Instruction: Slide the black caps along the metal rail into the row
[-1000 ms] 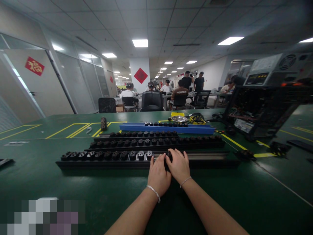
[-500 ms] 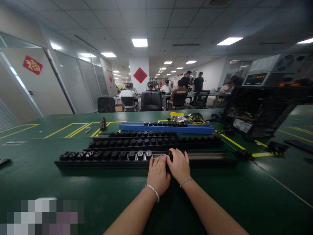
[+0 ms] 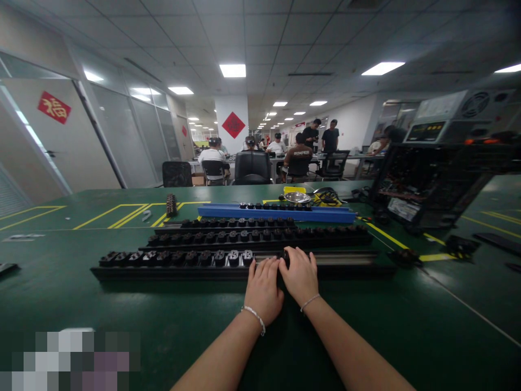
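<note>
Green tabletop (image 3: 163,326) supports the near rail (image 3: 171,274), round modules (image 3: 220,258) seated toward nine o'clock, channel (image 3: 345,259) unfilled toward three, right hand (image 3: 300,275) pinching a black piece (image 3: 286,257) mid-rail, left hand (image 3: 264,290) curled alongside, grip indeterminable.

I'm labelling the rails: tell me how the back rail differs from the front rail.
The back rail is blue; the front rail is black. The front rail's row of pieces fills mostly its left part; the back rail's sits mid-length. Both lie across the table.
</note>
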The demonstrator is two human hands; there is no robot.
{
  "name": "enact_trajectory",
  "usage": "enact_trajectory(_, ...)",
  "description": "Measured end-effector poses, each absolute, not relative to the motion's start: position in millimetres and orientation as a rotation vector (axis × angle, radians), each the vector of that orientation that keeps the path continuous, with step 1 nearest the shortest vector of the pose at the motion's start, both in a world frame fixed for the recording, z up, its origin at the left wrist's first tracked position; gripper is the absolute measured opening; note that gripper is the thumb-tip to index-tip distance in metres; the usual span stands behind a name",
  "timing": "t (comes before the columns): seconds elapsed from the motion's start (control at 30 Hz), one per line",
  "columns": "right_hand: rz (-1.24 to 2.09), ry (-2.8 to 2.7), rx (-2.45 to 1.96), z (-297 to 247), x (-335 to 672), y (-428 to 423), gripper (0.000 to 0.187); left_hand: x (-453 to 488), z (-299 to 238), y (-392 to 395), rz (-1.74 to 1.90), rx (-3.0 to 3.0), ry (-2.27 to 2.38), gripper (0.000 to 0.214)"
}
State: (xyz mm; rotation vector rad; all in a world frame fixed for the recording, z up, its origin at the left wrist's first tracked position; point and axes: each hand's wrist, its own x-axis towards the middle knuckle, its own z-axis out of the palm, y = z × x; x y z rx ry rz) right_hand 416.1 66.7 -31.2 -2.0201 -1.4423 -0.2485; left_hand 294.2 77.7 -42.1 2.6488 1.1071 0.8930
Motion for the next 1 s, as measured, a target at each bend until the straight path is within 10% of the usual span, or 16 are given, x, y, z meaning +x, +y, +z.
enact_trajectory(1.0,-0.359,-1.333,-2.054,-34.5,425.0,67.2,0.033,293.2,-44.5,80.8,0.886,2.670,1.086,0.061)
